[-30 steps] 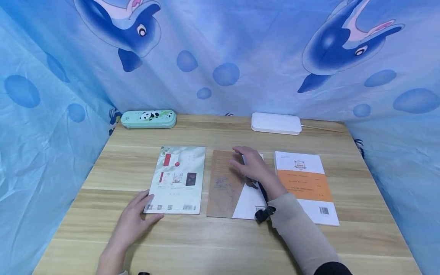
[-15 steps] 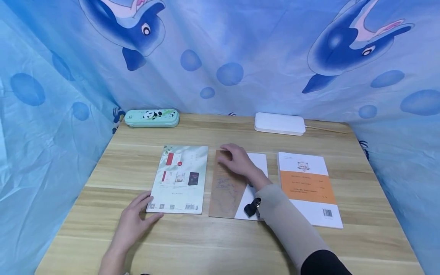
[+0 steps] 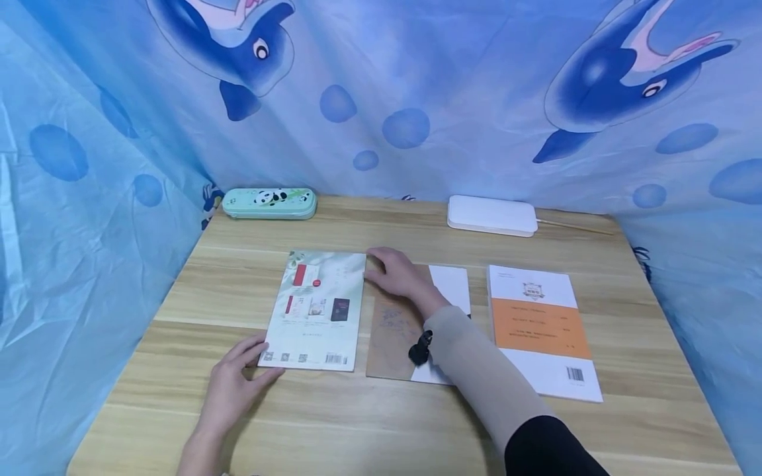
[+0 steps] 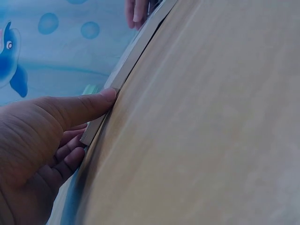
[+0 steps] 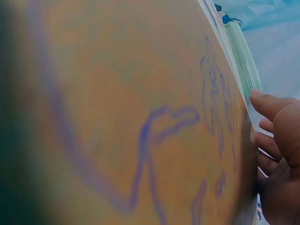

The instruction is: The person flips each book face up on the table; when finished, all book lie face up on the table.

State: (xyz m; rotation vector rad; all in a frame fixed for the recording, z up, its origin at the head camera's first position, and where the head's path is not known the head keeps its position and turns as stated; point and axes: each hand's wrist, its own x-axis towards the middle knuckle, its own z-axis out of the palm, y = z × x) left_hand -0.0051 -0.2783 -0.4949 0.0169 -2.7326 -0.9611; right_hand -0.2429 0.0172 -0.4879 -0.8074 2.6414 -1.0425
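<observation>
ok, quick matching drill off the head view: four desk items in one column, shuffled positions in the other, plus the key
Items:
1. green-cover book
2. brown-and-white book
3. panda pencil case
4. orange-band book

Places:
A. back left of the desk, by the curtain
B. rightmost of the three books
C. near corner touched by the left hand
D. middle of the row, under the right hand

Pairs: 1-C, 2-D, 3-A, 4-B
</observation>
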